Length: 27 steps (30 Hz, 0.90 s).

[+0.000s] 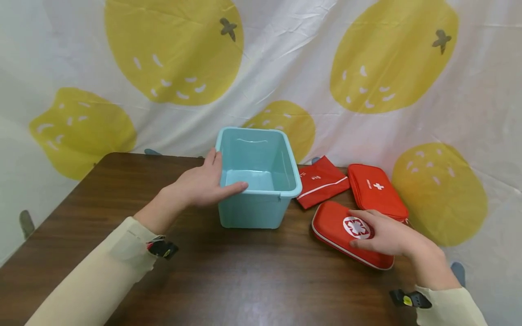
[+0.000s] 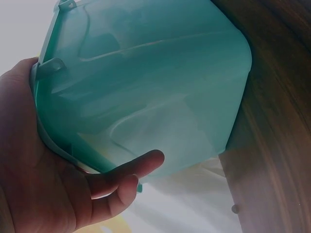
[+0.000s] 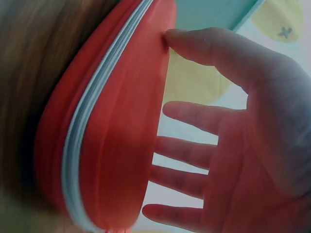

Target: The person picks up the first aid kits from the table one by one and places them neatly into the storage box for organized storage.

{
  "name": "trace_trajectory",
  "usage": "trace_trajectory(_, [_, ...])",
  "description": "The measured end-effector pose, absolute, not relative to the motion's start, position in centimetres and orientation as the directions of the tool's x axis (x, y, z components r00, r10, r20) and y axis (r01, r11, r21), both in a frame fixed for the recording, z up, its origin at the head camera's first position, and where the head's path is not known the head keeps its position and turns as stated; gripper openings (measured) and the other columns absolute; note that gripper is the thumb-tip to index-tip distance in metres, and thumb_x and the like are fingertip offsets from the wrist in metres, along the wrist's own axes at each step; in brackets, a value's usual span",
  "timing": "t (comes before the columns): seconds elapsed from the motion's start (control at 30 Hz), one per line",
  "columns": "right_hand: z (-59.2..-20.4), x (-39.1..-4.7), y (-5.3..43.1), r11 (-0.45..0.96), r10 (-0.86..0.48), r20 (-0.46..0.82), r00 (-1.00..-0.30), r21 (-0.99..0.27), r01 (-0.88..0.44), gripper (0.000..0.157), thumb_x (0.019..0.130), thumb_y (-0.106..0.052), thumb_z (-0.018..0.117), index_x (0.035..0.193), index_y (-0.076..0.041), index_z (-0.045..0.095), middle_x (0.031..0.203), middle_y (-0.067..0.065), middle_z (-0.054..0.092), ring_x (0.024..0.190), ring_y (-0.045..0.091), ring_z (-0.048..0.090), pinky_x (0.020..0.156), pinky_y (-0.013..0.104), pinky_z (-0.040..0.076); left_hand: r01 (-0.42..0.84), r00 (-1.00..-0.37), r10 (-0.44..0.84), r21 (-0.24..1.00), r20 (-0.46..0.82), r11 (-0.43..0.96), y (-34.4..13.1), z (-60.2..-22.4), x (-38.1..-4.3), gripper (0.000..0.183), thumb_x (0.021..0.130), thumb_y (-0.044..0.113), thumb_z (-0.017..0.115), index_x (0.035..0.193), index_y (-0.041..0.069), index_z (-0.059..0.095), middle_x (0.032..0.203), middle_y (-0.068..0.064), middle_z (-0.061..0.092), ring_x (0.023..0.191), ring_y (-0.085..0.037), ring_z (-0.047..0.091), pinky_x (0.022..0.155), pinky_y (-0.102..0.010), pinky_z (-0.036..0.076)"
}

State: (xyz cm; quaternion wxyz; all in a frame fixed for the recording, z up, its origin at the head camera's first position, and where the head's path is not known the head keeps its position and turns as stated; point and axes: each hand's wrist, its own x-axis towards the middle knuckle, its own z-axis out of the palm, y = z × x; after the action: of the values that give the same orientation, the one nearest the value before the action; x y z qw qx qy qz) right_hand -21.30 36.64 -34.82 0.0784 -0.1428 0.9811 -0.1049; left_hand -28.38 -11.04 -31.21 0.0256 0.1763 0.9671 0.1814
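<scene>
A light teal plastic bin (image 1: pixel 253 212) stands upright on the table, its open top showing a bare inside. My left hand (image 1: pixel 200 183) rests at the bin's near left corner, thumb over the front rim and fingers along the left side. Seen in the left wrist view, the fingers (image 2: pixel 131 167) extend fairly straight by the outer wall. Over on the right, my right hand (image 1: pixel 385 235) touches the top of a red zippered first-aid case (image 1: pixel 332 219) with a round white emblem. Its fingers are spread and nearly straight in the right wrist view, thumb tip against the case.
Behind the first-aid case lies a second red pouch (image 1: pixel 371 192) with a white cross. A flat red bag (image 1: pixel 322 183) with a white stripe lies beside the bin. The dark wooden table (image 1: pixel 244 276) ends at a lemon-print curtain (image 1: pixel 285 54).
</scene>
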Motion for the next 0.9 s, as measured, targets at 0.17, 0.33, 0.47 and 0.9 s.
trace_trajectory(0.17, [-35.1,-20.4,38.4,0.942,-0.274,-0.124,-0.954,-0.233,-0.241,0.09,0.089,-0.051,0.087,0.163,-0.013,0.051,0.153,0.024,0.055,0.131,0.04,0.059,0.103,0.065,0.055,0.326,-0.938,0.346,0.36,0.007,0.874,-11.1,-31.2,-28.6,0.132,0.094,0.091,0.045,0.174,-0.001,-0.004,0.184,-0.02,-0.002,0.139,-0.046,0.061,0.107,-0.059,0.056])
trace_trajectory(0.33, [-35.2,-19.9,39.3,0.95,-0.258,-0.125,-0.958,-0.215,-0.228,0.089,0.088,-0.048,0.087,0.161,-0.009,0.053,0.152,0.027,0.055,0.13,0.042,0.06,0.102,0.065,0.055,0.328,-0.937,0.349,0.361,0.006,0.873,-11.0,-31.3,-28.7,0.132,0.094,0.091,0.045,0.174,-0.002,-0.004,0.184,-0.021,-0.002,0.138,-0.046,0.062,0.106,-0.059,0.057])
trace_trajectory(0.47, [-35.3,-19.8,39.1,0.955,-0.25,-0.12,-0.961,-0.196,-0.224,0.091,0.087,-0.051,0.087,0.16,-0.008,0.053,0.148,0.025,0.056,0.129,0.043,0.058,0.1,0.063,0.055,0.331,-0.935,0.354,0.36,0.004,0.872,-11.1,-31.5,-28.8,0.132,0.094,0.091,0.045,0.174,-0.002,-0.003,0.184,-0.022,-0.002,0.139,-0.047,0.061,0.107,-0.059,0.056])
trace_trajectory(0.9, [-35.0,-19.4,37.3,0.969,-0.217,-0.153,-0.964,-0.153,-0.194,0.105,0.086,-0.073,0.081,0.156,0.0,0.055,0.135,0.023,0.06,0.112,0.032,0.067,0.098,0.061,0.057,0.338,-0.933,0.361,0.358,0.005,0.87,-11.2,-31.2,-28.5,0.129,0.096,0.087,0.046,0.173,-0.004,-0.003,0.184,-0.022,-0.002,0.139,-0.047,0.061,0.11,-0.059,0.055])
